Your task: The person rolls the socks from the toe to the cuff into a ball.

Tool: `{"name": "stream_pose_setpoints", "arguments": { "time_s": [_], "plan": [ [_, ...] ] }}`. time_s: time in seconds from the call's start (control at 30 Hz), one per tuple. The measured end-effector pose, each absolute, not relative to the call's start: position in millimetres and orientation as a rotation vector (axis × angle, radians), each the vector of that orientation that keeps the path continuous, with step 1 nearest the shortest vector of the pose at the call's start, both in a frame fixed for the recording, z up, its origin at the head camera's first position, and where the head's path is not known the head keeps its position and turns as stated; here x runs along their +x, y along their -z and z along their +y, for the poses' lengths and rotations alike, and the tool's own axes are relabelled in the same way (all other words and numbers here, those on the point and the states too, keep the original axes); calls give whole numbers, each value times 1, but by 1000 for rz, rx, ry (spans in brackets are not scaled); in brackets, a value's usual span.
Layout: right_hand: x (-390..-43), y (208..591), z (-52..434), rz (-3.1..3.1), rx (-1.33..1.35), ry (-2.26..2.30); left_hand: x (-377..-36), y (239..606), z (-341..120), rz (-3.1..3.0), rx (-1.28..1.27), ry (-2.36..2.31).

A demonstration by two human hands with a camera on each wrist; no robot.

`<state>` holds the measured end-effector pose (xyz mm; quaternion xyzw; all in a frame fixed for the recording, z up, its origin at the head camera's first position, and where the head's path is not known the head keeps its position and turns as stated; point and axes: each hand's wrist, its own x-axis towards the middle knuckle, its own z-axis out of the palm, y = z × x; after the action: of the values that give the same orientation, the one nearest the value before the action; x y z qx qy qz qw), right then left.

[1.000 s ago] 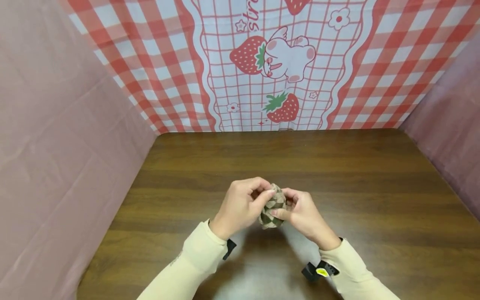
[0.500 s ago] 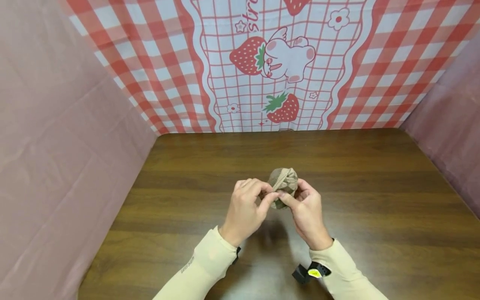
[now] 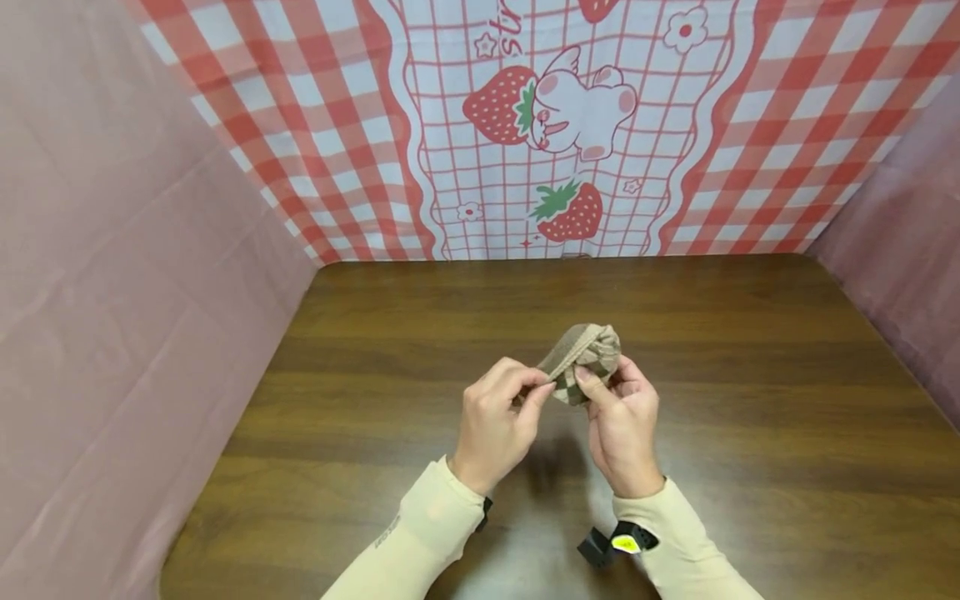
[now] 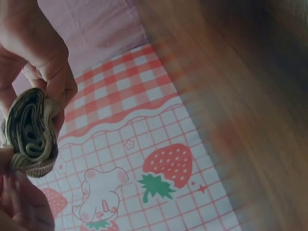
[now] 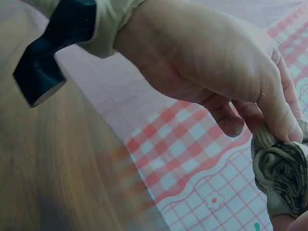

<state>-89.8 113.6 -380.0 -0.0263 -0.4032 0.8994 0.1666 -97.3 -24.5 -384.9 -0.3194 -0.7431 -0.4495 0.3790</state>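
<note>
A rolled-up sock bundle, checked in beige, brown and dark green with a ribbed cuff, is held up over the table between both hands. My left hand pinches the cuff edge between thumb and forefinger and stretches it out to the left. The right hand grips the roll from the right, its thumb pressed on the near side. Seen end-on in the left wrist view, the sock bundle shows coiled layers inside. The right wrist view has the sock bundle at its right edge, with ribbed folds under the thumb.
A brown wooden table lies beneath the hands. Behind it hangs a red-and-white checked cloth with strawberry prints. Pink cloth walls the left side, and another pink cloth the right. Black camera mounts sit at the wrists.
The sock bundle has risen away from the body and slightly right, turning so its cuff shows. The left fingers now pull the cuff edge out from the roll.
</note>
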Motion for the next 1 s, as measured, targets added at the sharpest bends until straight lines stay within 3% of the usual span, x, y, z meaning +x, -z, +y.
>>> {"name": "stream_pose_setpoints", "arguments": {
  "time_s": [1.0],
  "plan": [
    [-97, 392, 98, -1338, -176, -2313, -85, 401, -6, -1828, -716, 1148]
  ]
}}
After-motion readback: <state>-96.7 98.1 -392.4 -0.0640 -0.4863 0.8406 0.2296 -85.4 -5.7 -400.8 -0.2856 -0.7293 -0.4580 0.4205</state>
